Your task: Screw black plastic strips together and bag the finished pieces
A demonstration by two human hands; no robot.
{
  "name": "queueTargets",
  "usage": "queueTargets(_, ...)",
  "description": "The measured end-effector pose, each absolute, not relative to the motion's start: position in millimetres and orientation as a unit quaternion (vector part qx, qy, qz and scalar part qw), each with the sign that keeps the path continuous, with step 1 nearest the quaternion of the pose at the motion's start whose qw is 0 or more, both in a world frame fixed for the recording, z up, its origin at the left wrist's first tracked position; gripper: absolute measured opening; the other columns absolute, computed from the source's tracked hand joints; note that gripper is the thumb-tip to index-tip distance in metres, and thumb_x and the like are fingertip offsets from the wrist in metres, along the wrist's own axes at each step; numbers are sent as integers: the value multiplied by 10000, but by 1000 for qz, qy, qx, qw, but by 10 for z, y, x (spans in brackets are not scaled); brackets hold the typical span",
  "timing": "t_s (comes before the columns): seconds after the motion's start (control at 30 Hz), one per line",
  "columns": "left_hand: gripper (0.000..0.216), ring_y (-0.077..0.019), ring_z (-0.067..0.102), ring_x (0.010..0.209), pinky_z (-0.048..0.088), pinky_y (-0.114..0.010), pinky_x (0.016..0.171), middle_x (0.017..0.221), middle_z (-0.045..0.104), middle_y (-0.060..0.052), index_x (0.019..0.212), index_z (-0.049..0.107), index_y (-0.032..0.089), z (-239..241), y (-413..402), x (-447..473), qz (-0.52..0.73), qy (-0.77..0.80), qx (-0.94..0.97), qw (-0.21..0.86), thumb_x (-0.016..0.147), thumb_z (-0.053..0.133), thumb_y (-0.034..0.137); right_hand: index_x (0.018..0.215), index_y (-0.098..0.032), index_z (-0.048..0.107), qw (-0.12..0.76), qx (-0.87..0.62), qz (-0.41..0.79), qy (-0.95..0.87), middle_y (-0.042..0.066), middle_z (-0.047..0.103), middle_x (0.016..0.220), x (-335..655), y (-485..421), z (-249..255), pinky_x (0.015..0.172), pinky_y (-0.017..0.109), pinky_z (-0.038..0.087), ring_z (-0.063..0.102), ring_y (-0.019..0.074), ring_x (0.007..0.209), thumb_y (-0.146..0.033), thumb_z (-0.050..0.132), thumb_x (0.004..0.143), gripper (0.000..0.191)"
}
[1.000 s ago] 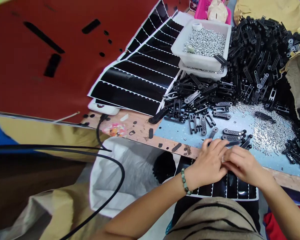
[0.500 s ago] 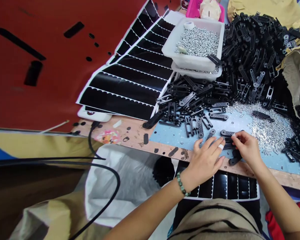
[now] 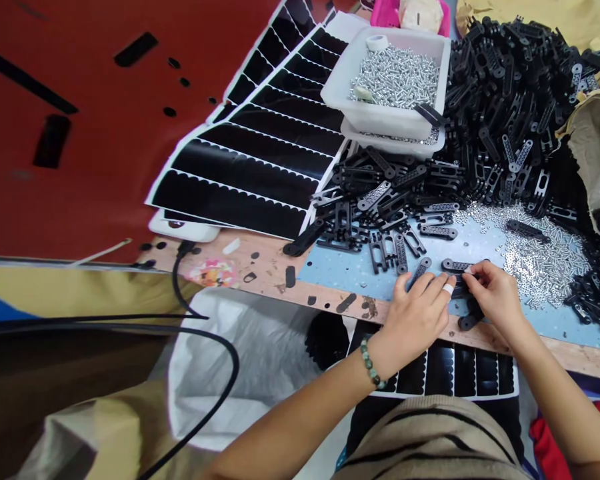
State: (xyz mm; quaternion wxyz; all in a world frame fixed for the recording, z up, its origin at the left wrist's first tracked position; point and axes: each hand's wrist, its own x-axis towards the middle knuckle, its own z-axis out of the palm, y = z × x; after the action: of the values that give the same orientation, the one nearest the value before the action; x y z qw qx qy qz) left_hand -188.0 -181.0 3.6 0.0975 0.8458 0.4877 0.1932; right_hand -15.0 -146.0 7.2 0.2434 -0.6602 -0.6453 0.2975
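Note:
My left hand [image 3: 416, 319] rests at the table's front edge, its fingers stretched out over black plastic links. Its index fingertip is beside a link [image 3: 422, 268], and the other fingertips reach a group of links under and between the hands. A white band wraps one finger. My right hand [image 3: 497, 299] pinches thumb and forefinger together at the right end of a black link [image 3: 454, 265]; what lies between those fingertips is too small to make out. Below the right hand, another dark link [image 3: 470, 321] lies at the edge, partly covered.
A large heap of black links [image 3: 510, 87] fills the back right. Small metal screws and nuts [image 3: 550, 267] are spread on the blue mat [image 3: 340, 270]. A white tub [image 3: 385, 117] holds screws. Black sticker sheets [image 3: 250, 160] lie left; a cable [image 3: 230, 380] hangs below.
My left hand has shifted slightly right, with its fingers closer together and thumb drawn in. My right hand stays pinched at nearly the same spot. The view has moved a little.

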Motion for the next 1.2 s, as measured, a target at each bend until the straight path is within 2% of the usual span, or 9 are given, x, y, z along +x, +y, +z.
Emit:
queueTargets(0.23, 369, -251, 526, 1106, 265, -498, 1030, 1206, 631, -80, 1251, 556, 161, 37, -1809, -1870, 179, 473, 860, 63, 885, 511, 180, 935, -191, 600, 166, -632, 86, -752, 87, 599, 858, -17, -1475, 150, 608, 325, 440, 563, 225, 752, -346, 539, 887, 173)
queueTargets(0.33, 391, -255, 532, 1102, 269, -503, 1025, 1190, 637, -86, 1273, 541, 162, 11, -1800, -1856, 185, 475, 858, 53, 883, 522, 184, 1022, -212, 638, 207, -569, 33, -795, 131, 578, 1081, 21, -1549, 143, 780, 423, 474, 538, 270, 957, -340, 550, 895, 201)
queueTargets(0.47, 370, -272, 533, 1105, 264, -521, 1011, 1202, 632, -93, 1256, 557, 186, 9, -1742, -1888, 189, 464, 864, 53, 893, 487, 171, 1027, -219, 667, 225, -546, 10, -807, 132, 529, 1273, 60, -1699, 173, 948, 541, 403, 486, 307, 1109, -264, 537, 900, 187)
queueTargets(0.57, 363, -297, 540, 1096, 267, -551, 989, 1174, 639, -100, 1249, 554, 190, 66, -1708, -1911, 210, 451, 866, 56, 896, 470, 172, 1032, -214, 644, 309, -567, 35, -763, 126, 574, 1191, 325, -1993, 221, 911, 475, 457, 546, 263, 1054, -227, 508, 907, 186)
queueTargets(0.67, 417, -313, 531, 1110, 322, -535, 964, 1209, 601, -139, 1302, 503, 171, 126, -1792, -1836, 264, 425, 863, 65, 885, 502, 170, 986, -225, 622, 379, -608, 105, -690, 80, 637, 971, 720, -2584, 107, 820, 388, 504, 610, 212, 908, -219, 499, 899, 150)
queueTargets(0.77, 438, -249, 556, 1068, 433, -411, 922, 1165, 603, -122, 1305, 495, 178, 77, -2058, -1589, 303, 288, 890, 183, 871, 490, 122, 927, -215, 620, 332, -721, 216, -569, 53, 655, 847, 1004, -3200, -271, 732, 337, 512, 621, 190, 779, -270, 504, 883, 136)
queueTargets(0.87, 362, -199, 588, 999, 497, -329, 862, 1131, 626, -91, 1231, 561, 192, -169, -2342, -1186, 197, 161, 918, 305, 897, 433, 136, 940, -187, 627, 294, -810, 274, -427, 83, 671, 911, 1118, -3417, -766, 759, 351, 512, 633, 211, 823, -307, 490, 860, 199)
queueTargets(1.03, 398, -297, 469, 1250, 408, -475, 1029, 1380, 485, -147, 1278, 532, 135, -710, -2500, -647, 21, 202, 950, 238, 888, 502, 207, 972, -172, 639, 304, -810, 298, -405, 62, 677, 1047, 1099, -3007, -1301, 873, 338, 476, 617, 203, 992, -295, 589, 838, 189)
queueTargets(1.2, 467, -291, 419, 1312, 370, -466, 1072, 1440, 422, -144, 1334, 485, 143, -872, -2488, -585, -11, 174, 964, 198, 889, 539, 277, 803, -138, 660, 318, -830, 285, -359, 62, 684, 809, 1094, -2784, -1493, 801, 345, 465, 635, 205, 844, -218, 575, 848, 125)
